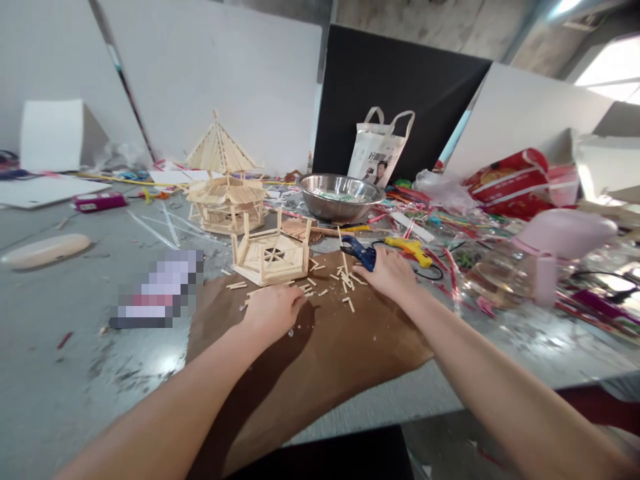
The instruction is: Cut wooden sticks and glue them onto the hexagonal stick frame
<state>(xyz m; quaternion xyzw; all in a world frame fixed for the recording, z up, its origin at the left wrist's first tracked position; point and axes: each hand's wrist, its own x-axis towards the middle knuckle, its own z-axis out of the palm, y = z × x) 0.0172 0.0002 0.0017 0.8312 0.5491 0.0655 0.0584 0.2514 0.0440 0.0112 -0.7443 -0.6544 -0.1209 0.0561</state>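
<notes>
Frame of pale wooden sticks, hexagonal and open-topped, sits just beyond the nearer left hand, its grip hidden, and leftward of the right hand, clamped round a dark-blue-handled hand tool.

Stick frame: pale straw-yellow. Sheet: plain brown. Hand tool: dark blue. Glue gun: bright yellow (black marks). Table: grey, dark-smudged. Tote bag: white, dark print. Jug lid: pink.
</notes>
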